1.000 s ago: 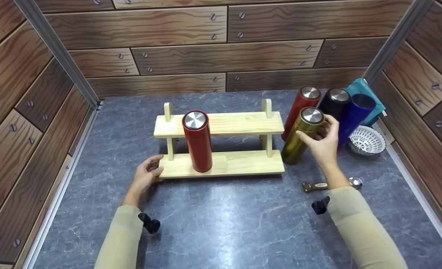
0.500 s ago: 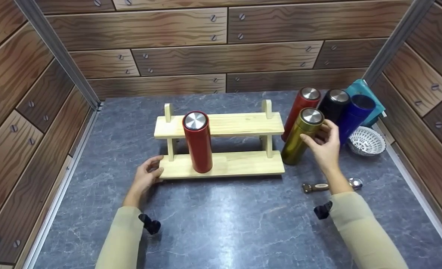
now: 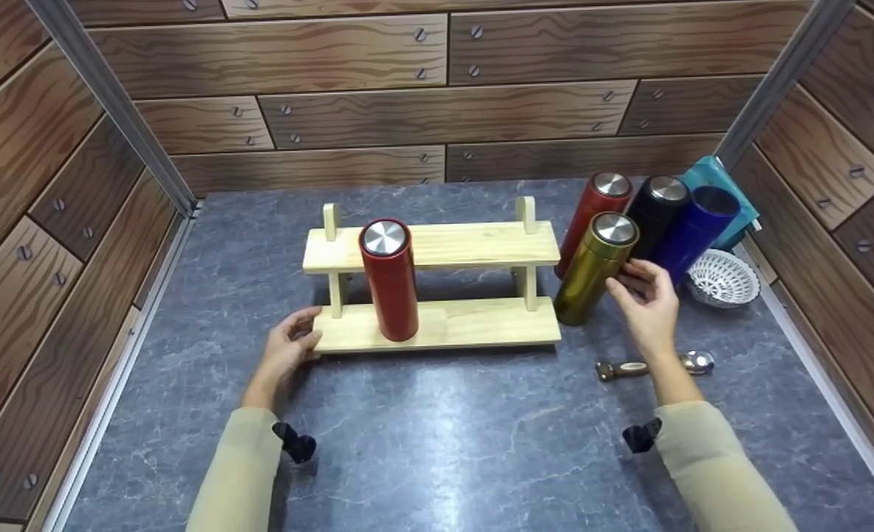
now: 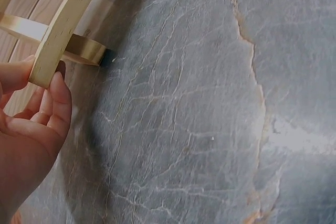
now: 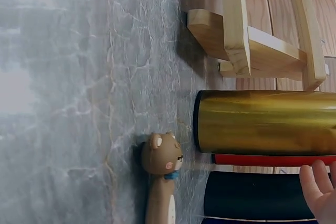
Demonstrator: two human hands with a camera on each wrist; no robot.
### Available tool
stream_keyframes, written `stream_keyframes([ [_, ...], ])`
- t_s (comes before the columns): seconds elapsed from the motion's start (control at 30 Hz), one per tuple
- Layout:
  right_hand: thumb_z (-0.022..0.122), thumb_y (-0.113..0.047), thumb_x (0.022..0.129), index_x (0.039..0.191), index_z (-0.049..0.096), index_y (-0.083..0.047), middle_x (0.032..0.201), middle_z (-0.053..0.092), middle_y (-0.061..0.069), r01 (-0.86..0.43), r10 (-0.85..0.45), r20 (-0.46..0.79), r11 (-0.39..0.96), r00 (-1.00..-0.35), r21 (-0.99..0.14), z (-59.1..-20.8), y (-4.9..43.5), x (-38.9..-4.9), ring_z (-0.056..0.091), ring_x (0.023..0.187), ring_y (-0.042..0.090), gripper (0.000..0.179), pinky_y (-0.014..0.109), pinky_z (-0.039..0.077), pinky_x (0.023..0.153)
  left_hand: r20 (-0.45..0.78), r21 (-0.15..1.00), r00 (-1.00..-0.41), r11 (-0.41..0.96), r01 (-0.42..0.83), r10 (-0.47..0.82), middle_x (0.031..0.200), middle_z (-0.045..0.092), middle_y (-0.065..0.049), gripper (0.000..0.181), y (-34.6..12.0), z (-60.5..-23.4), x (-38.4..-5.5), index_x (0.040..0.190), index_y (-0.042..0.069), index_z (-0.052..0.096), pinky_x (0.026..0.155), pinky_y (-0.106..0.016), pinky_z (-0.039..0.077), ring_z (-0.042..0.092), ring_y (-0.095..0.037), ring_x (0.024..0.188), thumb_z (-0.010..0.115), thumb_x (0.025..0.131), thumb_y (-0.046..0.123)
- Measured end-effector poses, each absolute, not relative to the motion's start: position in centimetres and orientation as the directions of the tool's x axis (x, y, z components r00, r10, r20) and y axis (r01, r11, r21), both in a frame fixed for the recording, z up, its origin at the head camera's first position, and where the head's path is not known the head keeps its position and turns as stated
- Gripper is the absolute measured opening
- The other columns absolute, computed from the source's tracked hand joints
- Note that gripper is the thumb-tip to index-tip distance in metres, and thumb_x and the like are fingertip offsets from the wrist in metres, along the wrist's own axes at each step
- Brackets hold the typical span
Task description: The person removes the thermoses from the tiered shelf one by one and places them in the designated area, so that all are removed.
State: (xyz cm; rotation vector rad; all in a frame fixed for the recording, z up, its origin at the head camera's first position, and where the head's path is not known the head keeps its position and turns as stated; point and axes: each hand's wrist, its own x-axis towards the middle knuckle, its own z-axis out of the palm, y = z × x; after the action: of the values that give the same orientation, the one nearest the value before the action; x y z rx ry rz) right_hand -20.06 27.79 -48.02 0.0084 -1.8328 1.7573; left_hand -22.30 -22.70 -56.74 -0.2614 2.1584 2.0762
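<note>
A two-tier wooden shelf (image 3: 488, 321) stands on the grey table. My left hand (image 3: 290, 340) pinches the left end of its lower board, thumb on top and fingers beneath, as the left wrist view also shows. A red thermos (image 3: 396, 295) stands upright on that board, left of its middle. Just off the shelf's right end, a gold thermos (image 3: 588, 281) is upright on the table. My right hand (image 3: 649, 303) is beside its right side, fingers loosely bent and thumb tip right at its edge. In the right wrist view the fingertips (image 5: 315, 179) show apart from the gold thermos.
Behind the gold thermos stand another red thermos (image 3: 592, 214), a black thermos (image 3: 658, 210) and a blue tumbler (image 3: 699, 229). A white woven basket (image 3: 723, 279) and a teal packet (image 3: 717, 193) lie near the right wall. A bear-shaped handle (image 5: 161, 156) with a shiny metal end lies by my right wrist.
My right hand has loosened from the gold thermos and slid down and right along its side. The thermos stays in place. My left hand keeps its hold on the shelf.
</note>
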Motion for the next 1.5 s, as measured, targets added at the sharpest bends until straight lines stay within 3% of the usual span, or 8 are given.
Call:
stream_keyframes([
  [0.17, 0.064, 0.014, 0.077, 0.112, 0.047, 0.022, 0.105, 0.051, 0.042, -0.432, 0.396, 0.439, 0.113, -0.806, -0.895, -48.3, 27.8, -19.5, 0.061, 0.086, 0.027, 0.040, 0.020, 0.052, 0.071, -0.227, 0.973, -0.973, 0.025, -0.228, -0.036, 0.123, 0.048, -0.021, 0.045, -22.7, -56.8, -22.3, 0.133, 0.004, 0.048, 0.063, -0.029, 0.052, 0.057, -0.016, 0.081, 0.057, 0.089, -0.002],
  [0.33, 0.065, 0.015, 0.077, 0.108, 0.050, 0.023, 0.099, 0.052, 0.042, -0.465, 0.399, 0.458, 0.086, -0.794, -0.881, -48.1, 27.7, -18.8, 0.062, 0.082, 0.018, 0.036, 0.020, 0.051, 0.071, -0.228, 0.973, -0.973, 0.018, -0.229, -0.029, 0.124, 0.048, -0.021, 0.045, -22.6, -56.7, -22.4, 0.133, 0.004, 0.048, 0.063, -0.028, 0.052, 0.057, -0.017, 0.082, 0.056, 0.089, -0.003],
  [0.77, 0.062, 0.018, 0.078, 0.109, 0.049, 0.022, 0.096, 0.057, 0.034, -0.492, 0.303, 0.467, -0.005, -0.831, -0.871, -47.0, 26.6, -17.7, 0.062, 0.083, 0.019, 0.035, 0.023, 0.052, 0.075, -0.207, 0.978, -0.978, 0.036, -0.208, -0.026, 0.120, 0.048, -0.021, 0.045, -22.5, -56.6, -22.5, 0.132, 0.004, 0.049, 0.063, -0.030, 0.052, 0.056, -0.018, 0.082, 0.056, 0.089, -0.003],
  [1.33, 0.060, 0.020, 0.078, 0.110, 0.047, 0.022, 0.098, 0.052, 0.042, -0.505, 0.165, 0.497, -0.008, -0.852, -0.863, -45.3, 22.4, -18.6, 0.062, 0.084, 0.021, 0.035, 0.024, 0.052, 0.074, -0.235, 0.972, -0.972, -0.016, -0.235, -0.021, 0.124, 0.047, -0.019, 0.046, -23.0, -56.8, -22.1, 0.133, 0.003, 0.048, 0.065, -0.032, 0.053, 0.058, -0.018, 0.083, 0.057, 0.089, -0.003],
  [1.5, 0.062, 0.017, 0.079, 0.112, 0.049, 0.019, 0.099, 0.055, 0.038, -0.482, 0.130, 0.477, -0.008, -0.869, -0.876, -46.2, 21.7, -19.2, 0.062, 0.087, 0.021, 0.036, 0.025, 0.051, 0.078, -0.241, 0.970, -0.970, -0.021, -0.241, -0.033, 0.122, 0.048, -0.018, 0.045, -22.8, -56.8, -22.2, 0.132, 0.004, 0.050, 0.064, -0.030, 0.053, 0.058, -0.018, 0.084, 0.058, 0.088, -0.002],
])
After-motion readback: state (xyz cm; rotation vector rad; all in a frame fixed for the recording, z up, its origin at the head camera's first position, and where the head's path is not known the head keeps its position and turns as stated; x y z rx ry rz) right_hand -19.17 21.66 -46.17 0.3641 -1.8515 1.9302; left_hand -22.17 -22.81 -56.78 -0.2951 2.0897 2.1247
